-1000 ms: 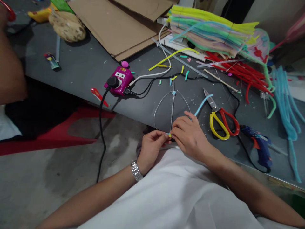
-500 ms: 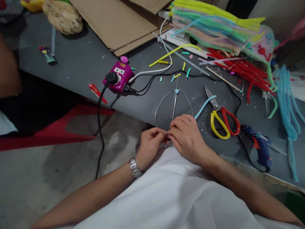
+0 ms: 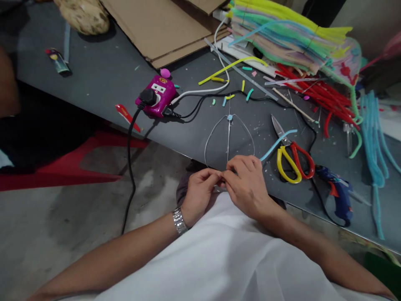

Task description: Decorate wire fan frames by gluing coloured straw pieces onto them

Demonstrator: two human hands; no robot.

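Observation:
My left hand [image 3: 199,196] and my right hand [image 3: 246,187] meet at the table's front edge, their fingertips pinched together on the lower end of a thin silver wire frame [image 3: 229,140]. The frame has two curved loops around a straight centre wire, joined at the top by a small light-blue bead [image 3: 229,118]. Whatever lies between my fingertips is hidden. A light-blue pipe cleaner [image 3: 277,145] lies just right of my right hand, near red-and-yellow-handled scissors [image 3: 291,162]. A metal watch [image 3: 179,220] circles my left wrist.
On the grey table [image 3: 94,83] are a magenta power strip [image 3: 156,98] with black cables, a blue glue gun [image 3: 336,193], and bundled pipe cleaners [image 3: 282,35]. Red [image 3: 316,94] and blue [image 3: 372,154] pipe cleaners lie right. Cardboard [image 3: 156,27] sits behind. A person's arm [image 3: 4,79] shows far left.
The view has drifted, so the table items sit slightly higher and further right. My hands stay pinched on the wire, and the small yellow bit seen earlier at my fingertips is now hidden.

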